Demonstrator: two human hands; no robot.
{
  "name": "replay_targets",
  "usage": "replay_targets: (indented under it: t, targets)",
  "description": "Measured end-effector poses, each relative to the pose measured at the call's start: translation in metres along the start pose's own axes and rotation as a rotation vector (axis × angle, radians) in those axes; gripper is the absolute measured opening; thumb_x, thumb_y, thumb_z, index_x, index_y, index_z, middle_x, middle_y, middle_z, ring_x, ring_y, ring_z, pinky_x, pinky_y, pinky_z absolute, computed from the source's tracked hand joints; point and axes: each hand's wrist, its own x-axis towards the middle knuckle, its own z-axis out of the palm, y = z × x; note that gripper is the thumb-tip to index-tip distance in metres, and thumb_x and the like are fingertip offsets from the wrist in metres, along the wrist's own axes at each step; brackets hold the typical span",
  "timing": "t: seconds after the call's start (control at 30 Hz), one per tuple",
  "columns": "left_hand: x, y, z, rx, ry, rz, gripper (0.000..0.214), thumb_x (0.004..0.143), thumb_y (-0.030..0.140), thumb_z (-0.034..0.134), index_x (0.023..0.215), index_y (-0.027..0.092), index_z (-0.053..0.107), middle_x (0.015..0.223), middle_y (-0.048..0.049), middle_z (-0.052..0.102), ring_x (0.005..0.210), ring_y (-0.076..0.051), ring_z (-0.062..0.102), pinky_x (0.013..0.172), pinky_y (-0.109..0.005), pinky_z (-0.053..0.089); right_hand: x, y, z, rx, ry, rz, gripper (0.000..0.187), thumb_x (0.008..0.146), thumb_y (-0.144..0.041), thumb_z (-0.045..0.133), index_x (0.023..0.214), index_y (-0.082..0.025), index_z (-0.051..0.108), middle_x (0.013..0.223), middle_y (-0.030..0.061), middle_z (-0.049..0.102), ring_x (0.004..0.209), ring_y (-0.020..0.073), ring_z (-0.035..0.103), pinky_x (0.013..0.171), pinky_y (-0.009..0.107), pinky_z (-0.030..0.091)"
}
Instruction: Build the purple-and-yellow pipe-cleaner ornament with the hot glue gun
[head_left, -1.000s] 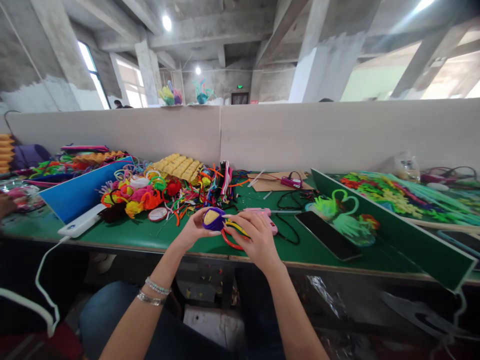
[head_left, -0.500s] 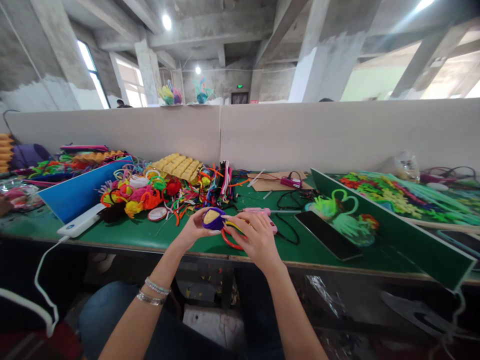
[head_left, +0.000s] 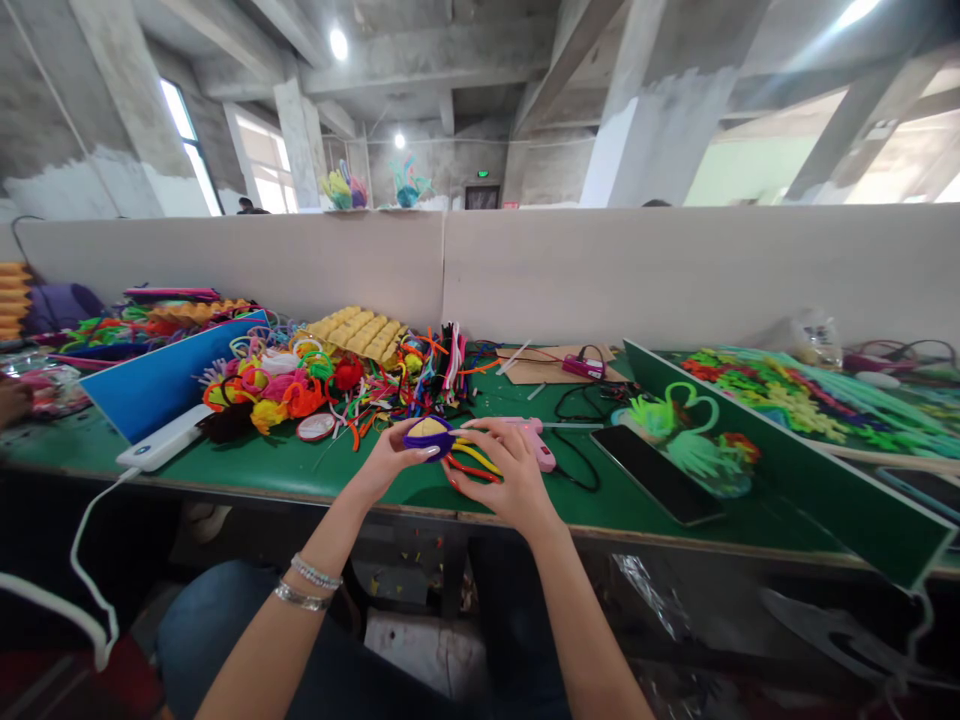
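Note:
My left hand (head_left: 390, 462) is closed round a small cup-like piece (head_left: 425, 437), pale yellow inside with fuzzy purple pipe cleaner wound round its side. The cup is tilted, its yellow hollow facing me. At its right edge my right hand (head_left: 516, 472) has its upper fingertips on the purple strand, while the thumb is spread lower down. Curved red and yellow handles (head_left: 480, 458), perhaps of scissors, show between and behind these fingers. A pink glue gun (head_left: 541, 445) lies just beyond my right hand, partly covered by it.
Left are a pile of coloured fuzzy pieces (head_left: 281, 385), a yellow egg tray (head_left: 356, 333), a white power strip (head_left: 165, 438) and a blue divider (head_left: 169, 380). On the right lie a black phone (head_left: 656, 472), green pipe-cleaner shapes (head_left: 694, 445) and a green divider (head_left: 795, 465).
The purple cup has turned and tilted in my left hand, whose thumb now lies along its front. My right fingers have shifted slightly right, and its thumb has spread lower.

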Motion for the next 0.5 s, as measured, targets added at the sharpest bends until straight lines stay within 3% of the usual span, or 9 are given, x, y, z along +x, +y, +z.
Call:
replay_targets:
  t: [0.3, 0.5]
  targets:
    - [0.004, -0.001, 0.003, 0.020, -0.009, -0.045, 0.050, 0.049, 0.052, 0.075, 0.078, 0.011, 0.071, 0.069, -0.0049, 0.069, 0.060, -0.013, 0.058, 0.061, -0.025, 0.046, -0.007, 0.006, 0.019, -0.009, 0.094, 0.022, 0.025, 0.076, -0.031, 0.065, 0.100, -0.024, 0.060, 0.098, 0.0036, 0.067, 0.091, 0.0176, 0.060, 0.082, 0.034, 0.043]
    - [0.009, -0.010, -0.005, 0.089, -0.063, -0.119, 0.059, 0.062, 0.059, 0.064, 0.100, 0.013, 0.067, 0.068, -0.0048, 0.069, 0.059, -0.014, 0.059, 0.060, -0.026, 0.045, -0.007, 0.004, 0.024, 0.001, 0.125, 0.061, 0.026, 0.077, -0.030, 0.064, 0.101, -0.022, 0.058, 0.099, 0.0059, 0.067, 0.093, 0.0187, 0.060, 0.084, 0.036, 0.044]
